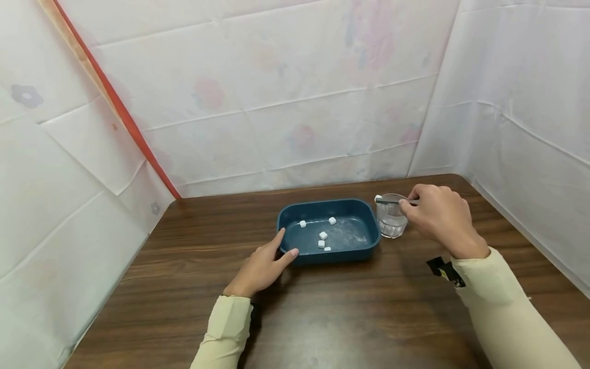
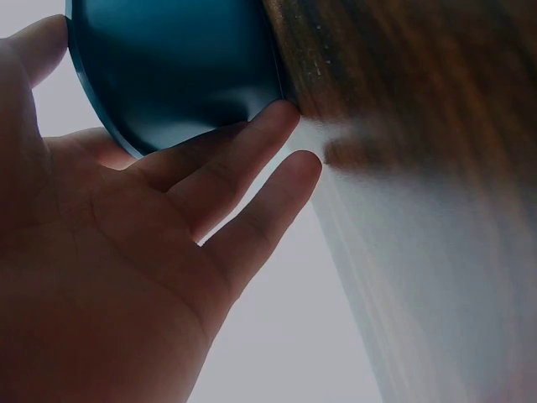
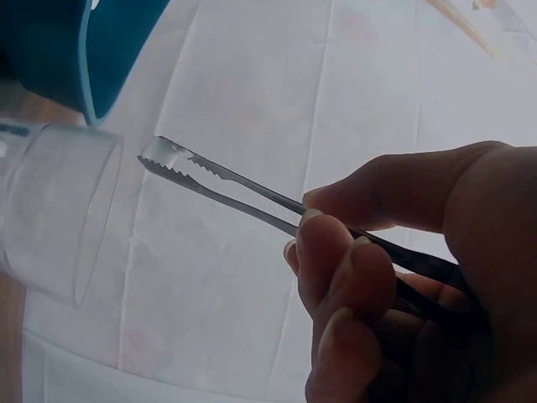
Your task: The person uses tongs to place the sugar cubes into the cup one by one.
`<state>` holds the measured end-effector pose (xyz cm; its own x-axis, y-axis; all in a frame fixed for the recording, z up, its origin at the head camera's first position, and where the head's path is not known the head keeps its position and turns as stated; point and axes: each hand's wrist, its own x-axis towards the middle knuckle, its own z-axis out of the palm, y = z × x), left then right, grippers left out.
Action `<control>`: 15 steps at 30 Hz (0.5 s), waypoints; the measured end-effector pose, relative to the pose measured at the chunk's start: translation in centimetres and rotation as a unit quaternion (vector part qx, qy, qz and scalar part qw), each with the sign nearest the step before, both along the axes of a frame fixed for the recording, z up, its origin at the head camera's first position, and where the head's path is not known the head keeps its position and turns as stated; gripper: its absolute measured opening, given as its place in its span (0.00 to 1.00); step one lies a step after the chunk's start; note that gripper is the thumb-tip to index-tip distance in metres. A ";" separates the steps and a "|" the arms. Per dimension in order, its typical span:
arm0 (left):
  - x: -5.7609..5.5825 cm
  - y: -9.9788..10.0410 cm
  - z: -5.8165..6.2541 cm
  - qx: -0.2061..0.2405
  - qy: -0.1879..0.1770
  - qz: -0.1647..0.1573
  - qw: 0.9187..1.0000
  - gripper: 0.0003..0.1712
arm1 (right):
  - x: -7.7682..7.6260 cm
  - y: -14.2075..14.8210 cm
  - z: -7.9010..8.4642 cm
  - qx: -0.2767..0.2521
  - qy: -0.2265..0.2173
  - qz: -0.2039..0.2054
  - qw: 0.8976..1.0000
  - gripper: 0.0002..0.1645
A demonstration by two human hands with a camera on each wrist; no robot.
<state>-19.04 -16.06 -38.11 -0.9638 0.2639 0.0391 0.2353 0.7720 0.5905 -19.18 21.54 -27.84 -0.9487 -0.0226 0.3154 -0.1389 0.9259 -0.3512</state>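
The fingers [image 3: 348, 269] of the right hand [image 1: 440, 216] are curled, pinching one pair of dark metal tongs [image 1: 389, 201]; the tongs' long axis runs left to right, nearly level, their toothed tips pointing left. One small white cube [image 1: 378, 198] sits between those tips, by the left part of the rim of a single clear glass [image 1: 392, 226], which stands upright below the tongs. Just left of the glass is one dark blue tray [image 1: 329, 257], its long side also left to right, its right end between the cubes inside and the glass. Five more white cubes [image 1: 323, 236] lie in the tray: two toward the far side, three grouped toward the near side. At the tray's near left corner the left hand [image 1: 261, 264] is spread, fingers mostly straight and touching the rim and outer wall. All this rests on a brown wood-grain desk [image 1: 184, 287]. Pale, faintly flowered sheeting [image 1: 276, 92] hangs at the far, left and right sides, with one red strip [image 1: 115, 102] slanting at far left.
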 end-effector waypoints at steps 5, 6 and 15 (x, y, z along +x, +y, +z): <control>-0.2 0.0 0.0 0.000 -0.002 0.000 1.000 0.49 | -0.3 0.7 0.1 0.000 -0.007 -0.007 1.000 0.16; -0.2 0.0 0.0 -0.001 -0.002 -0.001 1.000 0.49 | -0.3 0.9 0.1 0.001 -0.010 -0.008 1.000 0.16; -0.3 0.1 -0.1 -0.009 0.003 -0.004 1.000 0.50 | -0.9 1.1 -0.7 0.004 -0.042 -0.005 0.999 0.15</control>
